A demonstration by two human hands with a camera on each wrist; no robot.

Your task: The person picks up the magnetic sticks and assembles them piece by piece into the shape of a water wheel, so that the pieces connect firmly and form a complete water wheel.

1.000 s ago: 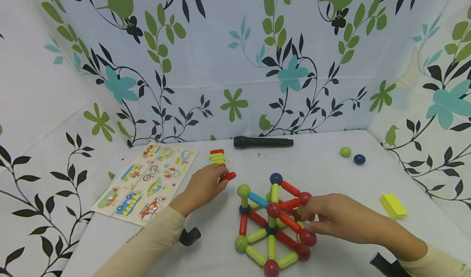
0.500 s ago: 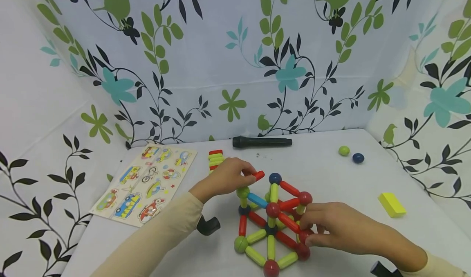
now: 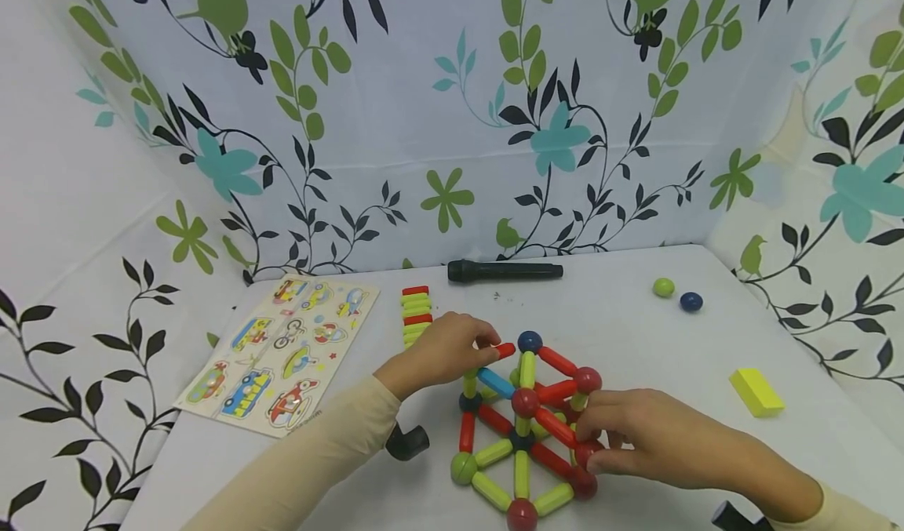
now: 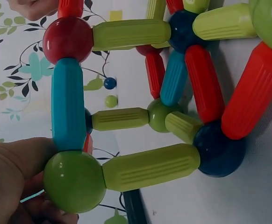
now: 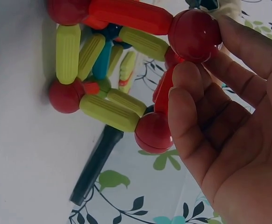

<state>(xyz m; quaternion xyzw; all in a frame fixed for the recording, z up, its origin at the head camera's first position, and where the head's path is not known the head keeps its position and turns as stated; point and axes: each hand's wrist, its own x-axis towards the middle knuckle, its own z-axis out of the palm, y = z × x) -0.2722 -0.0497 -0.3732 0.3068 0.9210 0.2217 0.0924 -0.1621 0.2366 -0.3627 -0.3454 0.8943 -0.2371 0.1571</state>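
White cloth with green leaves, blue flowers and birds hangs behind and beside a white table (image 3: 636,327). On the table stands a toy frame (image 3: 526,429) made of sticks and balls. It sits near the front edge, between the two hands.

The left hand (image 3: 445,352) pinches a red stick (image 3: 504,350) with curled fingers. The stick's far tip is right beside the blue ball (image 3: 529,341) on top of the frame. I cannot tell if they touch. Most of the stick is hidden inside the fingers. In the left wrist view the hand is cut off at the corner, behind a green ball (image 4: 74,181).

The right hand (image 3: 646,437) holds the right side of the frame. Its fingers curl around a red ball (image 5: 195,35) there. The hand hides that side of the frame in the head view.

A puzzle board (image 3: 282,353) with little cars lies at the left. A pile of sticks (image 3: 415,311) sits just behind the left hand, partly hidden. A black tube (image 3: 504,270) lies at the back. Two loose balls (image 3: 676,295) and a yellow block (image 3: 756,392) are off to the right.
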